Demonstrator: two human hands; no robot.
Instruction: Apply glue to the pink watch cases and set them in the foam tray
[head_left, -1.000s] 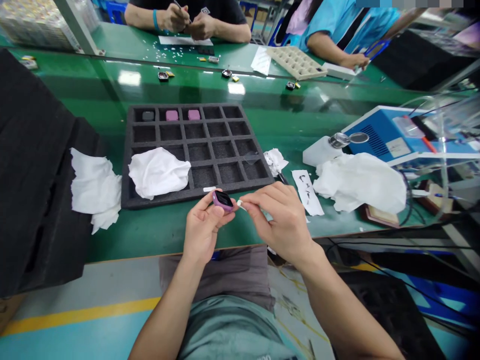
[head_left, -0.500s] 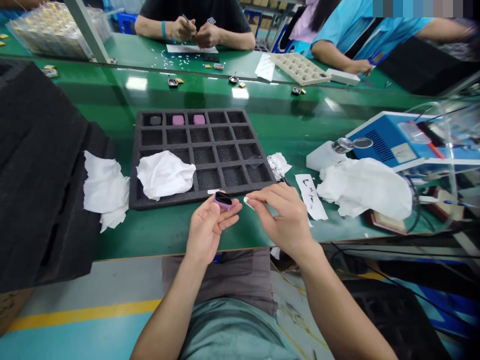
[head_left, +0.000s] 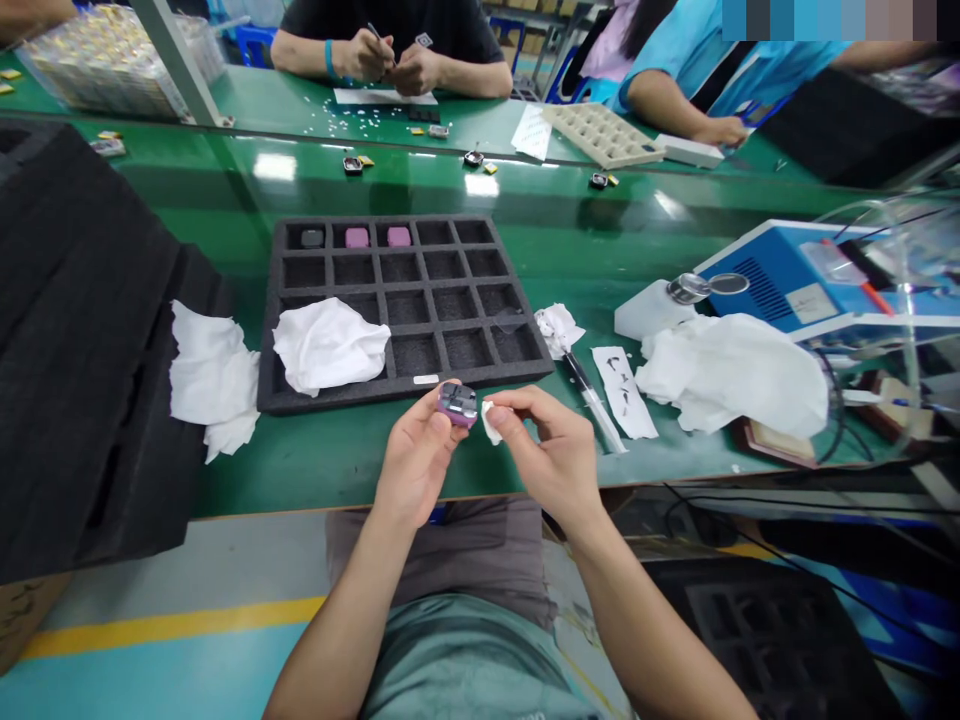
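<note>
Between the thumb and fingers of my left hand [head_left: 417, 455] is a purple smartwatch case [head_left: 458, 402], its dark glossy face tilted up and catching reflections. My right hand [head_left: 553, 448] pinches a small white piece of cloth or tissue [head_left: 491, 424] just right of the case, with a narrow gap between them. Beyond both hands lies a black foam tray [head_left: 409, 388] with square compartments. Two pink-purple cases [head_left: 357, 238] and one dark case [head_left: 312, 239] sit in its back row. A crumpled white cloth [head_left: 330, 345] covers its front left compartments.
Black foam blocks [head_left: 90, 350] stand at left beside another white cloth [head_left: 214, 375]. To the right are a pen-like tool [head_left: 596, 405], a paper strip [head_left: 625, 393], a white bottle [head_left: 651, 312], a large cloth [head_left: 739, 375] and a blue machine [head_left: 795, 280]. Co-workers sit across the bench.
The watch case has turned so its face shows more reflections. My right hand has moved slightly left and lower, uncovering the pen-like tool. Watch parts along the far strip have shifted slightly right.
</note>
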